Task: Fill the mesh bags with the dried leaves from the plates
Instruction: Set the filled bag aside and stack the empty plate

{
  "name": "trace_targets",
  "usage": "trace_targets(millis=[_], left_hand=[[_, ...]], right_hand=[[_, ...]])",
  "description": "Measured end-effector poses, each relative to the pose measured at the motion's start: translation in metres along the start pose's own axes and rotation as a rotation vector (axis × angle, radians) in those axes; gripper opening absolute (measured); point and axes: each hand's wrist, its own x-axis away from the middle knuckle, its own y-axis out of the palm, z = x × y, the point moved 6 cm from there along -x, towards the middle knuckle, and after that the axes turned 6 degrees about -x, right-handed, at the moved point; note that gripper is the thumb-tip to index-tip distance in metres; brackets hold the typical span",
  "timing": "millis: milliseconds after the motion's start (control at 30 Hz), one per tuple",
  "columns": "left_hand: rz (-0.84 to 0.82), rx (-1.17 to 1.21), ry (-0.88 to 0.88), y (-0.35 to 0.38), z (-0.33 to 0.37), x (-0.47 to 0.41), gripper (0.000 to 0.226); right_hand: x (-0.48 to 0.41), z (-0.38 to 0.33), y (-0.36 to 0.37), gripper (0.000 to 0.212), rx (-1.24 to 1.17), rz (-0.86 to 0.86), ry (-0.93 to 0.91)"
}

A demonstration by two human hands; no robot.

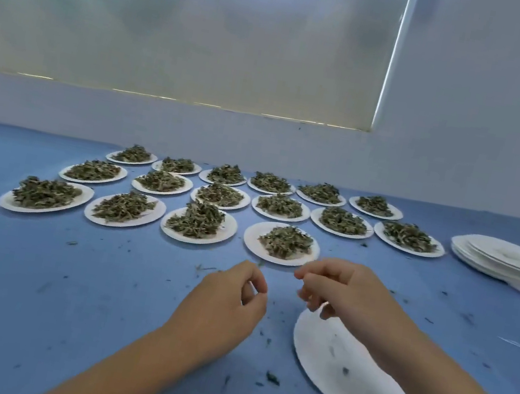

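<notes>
Sixteen plates loaded | leaves light, crumbly (I'd scoop underneath) | left hand, right hand curled; I can't tell contents.

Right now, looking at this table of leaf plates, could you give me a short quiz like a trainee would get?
1. How many leaf-filled plates are in the front row, nearest the person?
2. True or false: the stack of empty plates sits at the person's left.
3. The near plate, its rim at the right hand fingers, is: A) heaped with leaves, B) nearly bare, only crumbs, C) upside down on the stack.
Key: 1) Four. 2) False, it is at the right. 3) B.
</notes>
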Motion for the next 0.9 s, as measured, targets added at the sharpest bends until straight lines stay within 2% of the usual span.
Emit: trace_targets(millis=[133, 233, 367, 467, 600, 700, 900], left_hand=[[-0.065, -0.109, 0.014, 0.034, 0.021, -0.011, 0.009], [-0.059, -0.128, 0.004, 0.040, 0.028, -0.021, 0.010], [-0.017, -0.120, -0.051, 0.042, 0.025, -0.033, 0.010], [0.010, -0.099, -0.088, 0.044, 0.015, -0.034, 0.010], [0.010, -0.079, -0.095, 0.042, 0.010, -0.038, 0.009], [-0.019, -0.020, -0.096, 0.046, 0.016, -0.047, 0.009], [-0.030, 0.083, -0.118, 0.079, 0.045, -0.074, 0.008]], right_hand=[[0.014, 0.037, -0.080, 0.009, 0.373, 0.186, 0.155], [0.018, 0.058, -0.106, 0.032, 0.639, 0.143, 0.322], [0.021, 0.067, -0.112, 0.047, 0.740, 0.062, 0.471], [0.020, 0.068, -0.111, 0.045, 0.767, 0.025, 0.489], [0.018, 0.070, -0.115, 0.038, 0.682, 0.046, 0.478], [0.022, 0.076, -0.130, 0.021, 0.432, 0.121, 0.500], [0.037, 0.103, -0.179, 0.015, -0.044, 0.224, 0.552]])
